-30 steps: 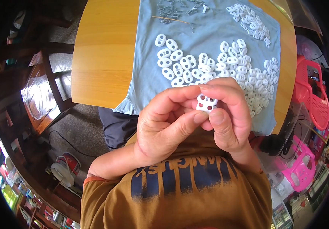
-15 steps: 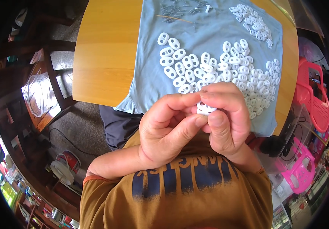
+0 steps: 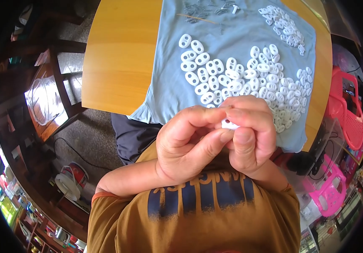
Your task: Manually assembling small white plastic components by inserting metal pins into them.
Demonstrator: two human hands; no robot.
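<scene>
White plastic piece (image 3: 229,124) pinched between left hand (image 3: 188,143) and right hand (image 3: 251,137) fingertips.

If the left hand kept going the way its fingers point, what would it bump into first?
The left hand points its fingers toward the right hand, so it would likely press first on the small white piece pinched between them; they already touch it.

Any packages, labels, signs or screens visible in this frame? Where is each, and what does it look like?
Shirt print: lower centre, on the person's brown shirt, blocky dark blue letters.
Round tin or tape roll: floor at lower left, red and white; too small to tell.
No screens or signs can be made out.
</scene>
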